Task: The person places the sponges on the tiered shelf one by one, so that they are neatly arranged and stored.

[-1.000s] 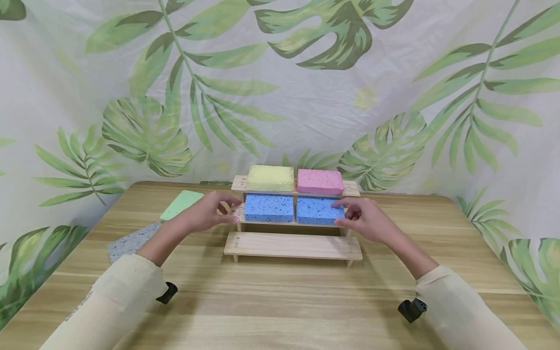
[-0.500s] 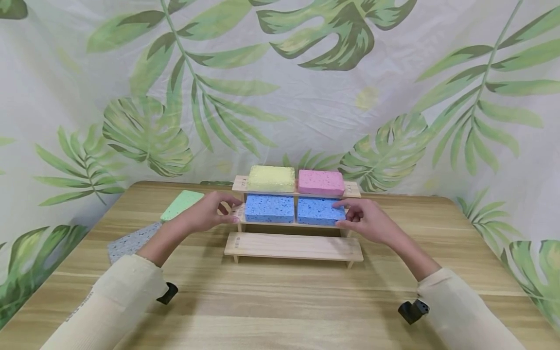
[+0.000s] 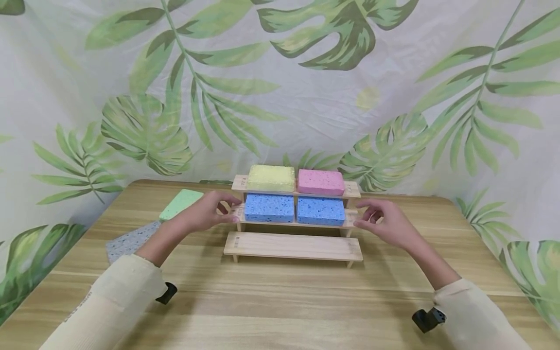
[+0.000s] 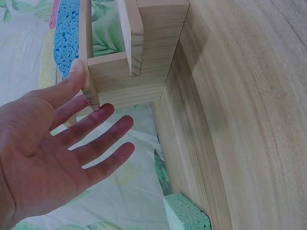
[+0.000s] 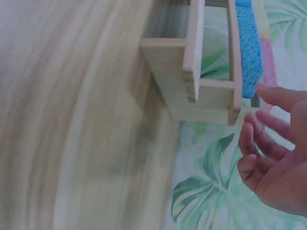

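A wooden three-step rack [image 3: 293, 245] stands mid-table. Its top step carries a yellow sponge [image 3: 271, 178] and a pink sponge [image 3: 320, 182]. Two blue sponges [image 3: 269, 208] [image 3: 321, 211] lie side by side on the middle step, and the bottom step is bare. My left hand [image 3: 205, 211] is at the rack's left end. In the left wrist view its fingers [image 4: 91, 127] are straight and the thumb touches the shelf end [image 4: 88, 79]. My right hand [image 3: 385, 223] hovers just right of the rack, with fingers [image 5: 249, 139] loosely curled and holding nothing.
A light green sponge [image 3: 181, 203] and a grey speckled sponge [image 3: 129, 241] lie on the wooden table [image 3: 280, 301] to the left of the rack. A leaf-print cloth [image 3: 306, 97] hangs close behind and around the table.
My right hand has come off the right blue sponge and moved to the right, clear of the rack. The left hand and the sponges have stayed put.
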Available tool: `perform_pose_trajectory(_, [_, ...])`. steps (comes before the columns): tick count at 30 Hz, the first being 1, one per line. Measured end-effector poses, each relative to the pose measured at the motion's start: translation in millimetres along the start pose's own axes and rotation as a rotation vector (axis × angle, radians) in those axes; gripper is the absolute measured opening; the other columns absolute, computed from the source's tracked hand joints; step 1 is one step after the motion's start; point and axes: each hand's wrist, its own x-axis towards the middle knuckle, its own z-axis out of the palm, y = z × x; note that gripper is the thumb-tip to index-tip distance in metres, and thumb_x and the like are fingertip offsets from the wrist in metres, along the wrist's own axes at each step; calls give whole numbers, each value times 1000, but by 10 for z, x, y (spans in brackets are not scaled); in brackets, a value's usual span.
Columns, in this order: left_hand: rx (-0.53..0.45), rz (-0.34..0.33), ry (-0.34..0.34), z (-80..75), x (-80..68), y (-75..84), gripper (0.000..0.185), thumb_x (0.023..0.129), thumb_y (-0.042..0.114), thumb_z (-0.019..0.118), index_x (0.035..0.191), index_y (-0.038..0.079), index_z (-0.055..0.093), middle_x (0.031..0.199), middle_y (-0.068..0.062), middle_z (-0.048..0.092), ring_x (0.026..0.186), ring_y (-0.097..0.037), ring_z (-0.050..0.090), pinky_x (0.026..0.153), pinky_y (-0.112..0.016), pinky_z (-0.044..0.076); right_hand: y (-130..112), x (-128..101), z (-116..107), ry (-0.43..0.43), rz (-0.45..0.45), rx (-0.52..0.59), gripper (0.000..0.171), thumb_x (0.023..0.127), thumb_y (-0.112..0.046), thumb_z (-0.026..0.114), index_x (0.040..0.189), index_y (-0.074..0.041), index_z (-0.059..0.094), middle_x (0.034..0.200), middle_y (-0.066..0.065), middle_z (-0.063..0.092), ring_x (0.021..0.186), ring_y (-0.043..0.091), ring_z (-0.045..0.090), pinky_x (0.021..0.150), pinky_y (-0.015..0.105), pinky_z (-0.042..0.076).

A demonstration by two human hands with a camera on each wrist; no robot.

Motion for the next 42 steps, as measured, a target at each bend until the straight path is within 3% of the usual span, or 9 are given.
perform_pose_trajectory(7, [1, -3, 4, 1, 2, -2, 42, 95, 7, 76, 130, -12, 64, 122, -26, 67, 103, -39, 69, 89, -48, 60, 123, -29, 47, -52, 47, 8, 56, 91, -19, 82, 137, 6, 61, 114, 26, 70, 89, 28, 70, 71, 34, 58])
perform_pose_trajectory(16, [8, 14, 8, 2, 3, -6, 41, 95, 6, 75, 130, -12, 64, 123, -26, 67, 103, -40, 69, 89, -48, 60, 192, 12, 94, -117, 40, 51, 53, 95, -15, 76, 139, 8, 58, 119, 27, 68, 97, 34, 70, 88, 50, 59])
perform_pose_trajectory(19, [10, 15, 8, 0, 5, -13, 40, 95, 6, 75, 130, -12, 64, 122, -25, 67, 103, -40, 68, 89, -48, 60, 208, 19, 102, -122, 43, 76, 50, 96, -13, 74, 139, 7, 58, 122, 27, 67, 103, 36, 69, 91, 51, 57])
perform_pose_trajectory(27, [0, 15, -13, -14, 11, -14, 41, 96, 8, 74, 130, -12, 64, 125, -26, 66, 106, -41, 68, 90, -48, 59, 183, 9, 117, -197, 114, 235, 50, 102, -11, 67, 145, 4, 46, 110, 25, 69, 101, 38, 69, 77, 43, 57])
perform_pose_trajectory(33, [13, 33, -17, -14, 19, -23, 42, 96, 10, 75, 131, -12, 64, 126, -25, 66, 108, -39, 66, 92, -49, 58, 170, -3, 104, -212, 158, 277, 51, 103, -11, 64, 148, 1, 42, 104, 25, 70, 95, 39, 69, 60, 37, 53])
perform_pose_trajectory(42, [33, 66, -27, -52, -47, -48, 47, 100, 18, 72, 136, -10, 61, 129, -24, 66, 112, -39, 64, 95, -54, 55, 211, 24, 99, -231, 153, 262, 50, 103, -11, 65, 147, -1, 43, 100, 25, 72, 91, 39, 67, 60, 39, 53])
